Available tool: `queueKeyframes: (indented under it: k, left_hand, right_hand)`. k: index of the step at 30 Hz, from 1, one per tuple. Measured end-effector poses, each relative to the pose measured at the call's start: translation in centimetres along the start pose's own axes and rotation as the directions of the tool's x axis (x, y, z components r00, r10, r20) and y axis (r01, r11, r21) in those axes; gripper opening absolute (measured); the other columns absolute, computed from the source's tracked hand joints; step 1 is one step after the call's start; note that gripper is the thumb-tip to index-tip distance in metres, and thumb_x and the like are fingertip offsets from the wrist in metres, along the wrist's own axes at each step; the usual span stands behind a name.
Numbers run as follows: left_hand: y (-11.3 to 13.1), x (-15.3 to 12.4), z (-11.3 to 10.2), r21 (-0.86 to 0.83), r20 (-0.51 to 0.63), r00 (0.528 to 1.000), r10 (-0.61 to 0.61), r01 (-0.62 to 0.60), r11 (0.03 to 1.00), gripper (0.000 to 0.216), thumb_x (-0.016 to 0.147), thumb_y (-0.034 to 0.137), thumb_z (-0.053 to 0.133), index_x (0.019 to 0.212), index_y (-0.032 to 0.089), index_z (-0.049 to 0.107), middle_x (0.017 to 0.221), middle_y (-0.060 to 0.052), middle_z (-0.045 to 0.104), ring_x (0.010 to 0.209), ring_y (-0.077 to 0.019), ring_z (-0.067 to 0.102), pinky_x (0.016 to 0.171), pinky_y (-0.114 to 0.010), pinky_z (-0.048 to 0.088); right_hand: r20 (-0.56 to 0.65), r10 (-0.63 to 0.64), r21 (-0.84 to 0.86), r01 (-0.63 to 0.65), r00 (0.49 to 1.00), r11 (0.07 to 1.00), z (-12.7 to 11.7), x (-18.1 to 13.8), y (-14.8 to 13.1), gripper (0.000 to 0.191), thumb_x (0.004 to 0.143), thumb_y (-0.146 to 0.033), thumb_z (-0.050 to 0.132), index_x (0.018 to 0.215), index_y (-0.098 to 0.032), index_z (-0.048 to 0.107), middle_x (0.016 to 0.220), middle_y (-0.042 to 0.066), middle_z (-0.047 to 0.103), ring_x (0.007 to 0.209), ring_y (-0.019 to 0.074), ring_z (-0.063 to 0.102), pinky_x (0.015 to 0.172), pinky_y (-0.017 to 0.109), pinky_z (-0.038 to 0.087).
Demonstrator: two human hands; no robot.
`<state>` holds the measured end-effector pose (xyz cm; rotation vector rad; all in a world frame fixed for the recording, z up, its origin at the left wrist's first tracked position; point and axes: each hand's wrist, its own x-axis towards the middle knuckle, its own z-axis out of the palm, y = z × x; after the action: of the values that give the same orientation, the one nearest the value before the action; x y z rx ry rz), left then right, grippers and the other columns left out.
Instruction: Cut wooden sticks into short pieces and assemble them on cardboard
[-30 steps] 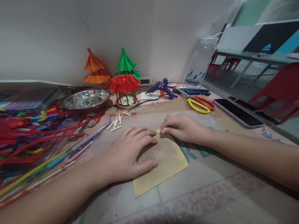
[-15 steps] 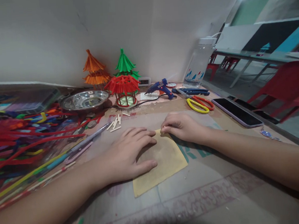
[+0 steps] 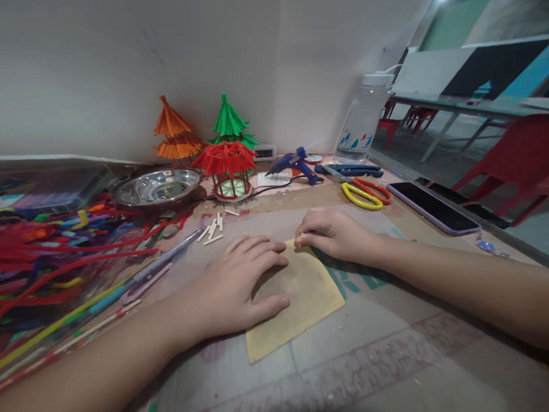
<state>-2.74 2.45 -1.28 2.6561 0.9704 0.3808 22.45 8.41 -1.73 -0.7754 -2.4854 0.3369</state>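
Head camera view: the left hand (image 3: 236, 289) lies palm down, its fingers loosely spread and the thumb wide of them, over the left part of a flat, yellowish, roughly four-sided sheet (image 3: 301, 293). That sheet rests on the covered worktop (image 3: 366, 377), between and partly under the two hands. At its far edge the right hand (image 3: 334, 234) has thumb and forefinger drawn together; whether something small is pinched there cannot be told.

Just beyond the left fingers lie several short, pale sticks (image 3: 216, 226). Behind them stands a red-roofed, round openwork model (image 3: 227, 162), with an orange tiered model (image 3: 175, 138) and a green tiered model (image 3: 227, 120) farther back. A blue glue gun (image 3: 294, 160) is near the red one. Scissors with yellow and red handles (image 3: 362, 195) lie beyond the right hand, beside a dark-screened phone in a lilac case (image 3: 433, 208). Bright, fuzzy craft stems (image 3: 67, 250) are heaped at the left.
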Motion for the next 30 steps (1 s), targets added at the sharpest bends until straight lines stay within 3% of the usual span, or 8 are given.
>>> queueKeyframes:
  k: [25,30]
  left_hand:
    - [0.12,-0.2,-0.09,-0.016,-0.024,1.0,0.016,-0.016,1.0,0.05,0.091,0.055,0.061,0.127,0.019,0.062,0.146,-0.013,0.057,0.137,-0.0354,0.046,0.114,-0.057,0.035]
    - [0.2,-0.13,-0.12,-0.013,-0.021,1.0,0.02,-0.021,1.0,0.049,0.091,0.053,0.062,0.126,0.019,0.062,0.144,-0.014,0.059,0.137,-0.0354,0.047,0.115,-0.057,0.035]
  right_hand:
    - [0.01,0.059,0.017,-0.06,0.998,0.998,-0.24,0.12,0.15,0.02,0.095,-0.027,0.062,0.082,-0.019,0.075,0.077,0.004,0.072,0.079,0.0178,0.062,0.079,0.032,0.045]
    - [0.02,-0.006,0.013,0.006,1.0,1.0,-0.09,0.35,0.25,0.02,0.096,-0.028,0.061,0.085,-0.019,0.075,0.078,0.005,0.072,0.078,0.0175,0.062,0.079,0.033,0.044]
